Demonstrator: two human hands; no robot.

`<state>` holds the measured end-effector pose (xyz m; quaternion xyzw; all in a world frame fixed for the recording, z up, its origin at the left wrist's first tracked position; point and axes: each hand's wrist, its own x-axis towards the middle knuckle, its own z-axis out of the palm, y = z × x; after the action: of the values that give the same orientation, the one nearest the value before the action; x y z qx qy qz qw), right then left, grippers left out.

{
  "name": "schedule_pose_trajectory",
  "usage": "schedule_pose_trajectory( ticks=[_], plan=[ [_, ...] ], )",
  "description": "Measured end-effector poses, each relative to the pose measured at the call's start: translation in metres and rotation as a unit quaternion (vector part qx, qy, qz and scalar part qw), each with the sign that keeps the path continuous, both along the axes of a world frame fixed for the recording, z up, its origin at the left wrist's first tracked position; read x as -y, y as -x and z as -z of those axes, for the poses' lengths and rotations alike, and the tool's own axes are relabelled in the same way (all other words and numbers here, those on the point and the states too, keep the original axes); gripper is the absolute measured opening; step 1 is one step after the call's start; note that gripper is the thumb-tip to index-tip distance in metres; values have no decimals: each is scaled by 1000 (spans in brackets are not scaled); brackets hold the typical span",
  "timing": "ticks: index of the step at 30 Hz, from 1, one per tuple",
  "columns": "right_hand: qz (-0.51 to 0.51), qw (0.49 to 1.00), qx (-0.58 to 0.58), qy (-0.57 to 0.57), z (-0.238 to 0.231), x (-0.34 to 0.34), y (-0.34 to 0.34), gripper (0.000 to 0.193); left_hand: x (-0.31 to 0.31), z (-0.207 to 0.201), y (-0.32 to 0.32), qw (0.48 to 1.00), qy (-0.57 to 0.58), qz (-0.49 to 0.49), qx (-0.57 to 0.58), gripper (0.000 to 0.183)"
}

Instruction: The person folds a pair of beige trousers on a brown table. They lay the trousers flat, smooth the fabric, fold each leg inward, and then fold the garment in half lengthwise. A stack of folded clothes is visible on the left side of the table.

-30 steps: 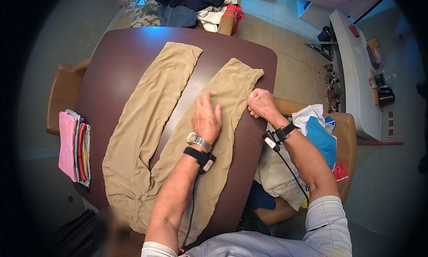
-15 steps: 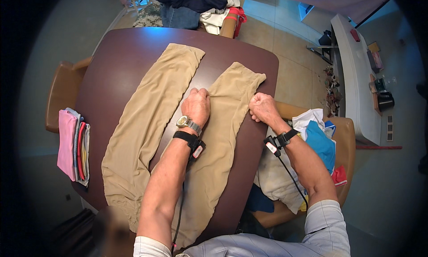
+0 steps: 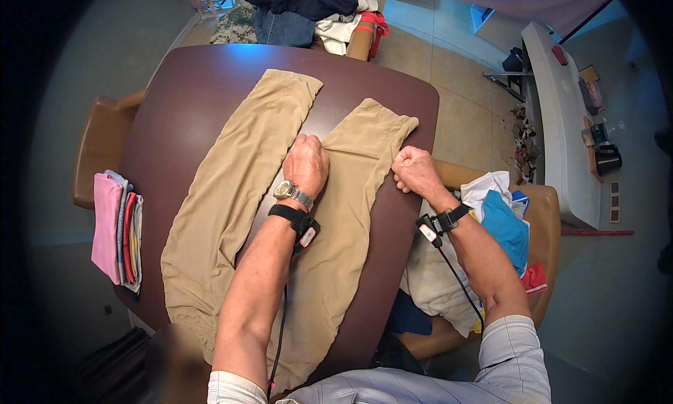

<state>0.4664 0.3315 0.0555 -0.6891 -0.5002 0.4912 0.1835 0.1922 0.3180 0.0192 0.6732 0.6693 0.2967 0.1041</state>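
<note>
Khaki trousers (image 3: 217, 186) lie spread on the dark red-brown table (image 3: 189, 81), both legs pointing away from me and the waist end near my body. My left hand (image 3: 307, 167) is closed on the inner edge of the right trouser leg, partway down from its hem. Opposite it, my right hand (image 3: 415, 168) pinches the outer edge of the same leg. Creases run across the cloth between the two hands. A watch and a strapped device sit on my left wrist; another strapped device is on my right wrist.
Folded clothes (image 3: 116, 229) are stacked at the table's left edge. A tan chair (image 3: 540, 225) on the right bears a heap of loose clothes (image 3: 501, 225). Beyond the far edge lie more clothes (image 3: 301, 15). Another chair (image 3: 98, 151) stands at the left, and a white counter (image 3: 557, 123) at the far right.
My left hand has shifted slightly left and away from me, drawing the inner edge of the trouser leg with it. My right hand has hardly moved and keeps its pinch.
</note>
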Motion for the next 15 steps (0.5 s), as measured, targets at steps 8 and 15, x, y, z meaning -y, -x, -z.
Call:
schedule_pose_trajectory(
  ticks=[8, 15],
  plan=[
    [-3, 1000, -17, -2, 2, 0, -4, 6, -3, -2, 3, 999, -11, -6, 42, 7],
    [-8, 998, -59, 5, 6, 0, -8, 8, -5, -3, -3, 993, -9, -4, 116, 12]
  ],
)
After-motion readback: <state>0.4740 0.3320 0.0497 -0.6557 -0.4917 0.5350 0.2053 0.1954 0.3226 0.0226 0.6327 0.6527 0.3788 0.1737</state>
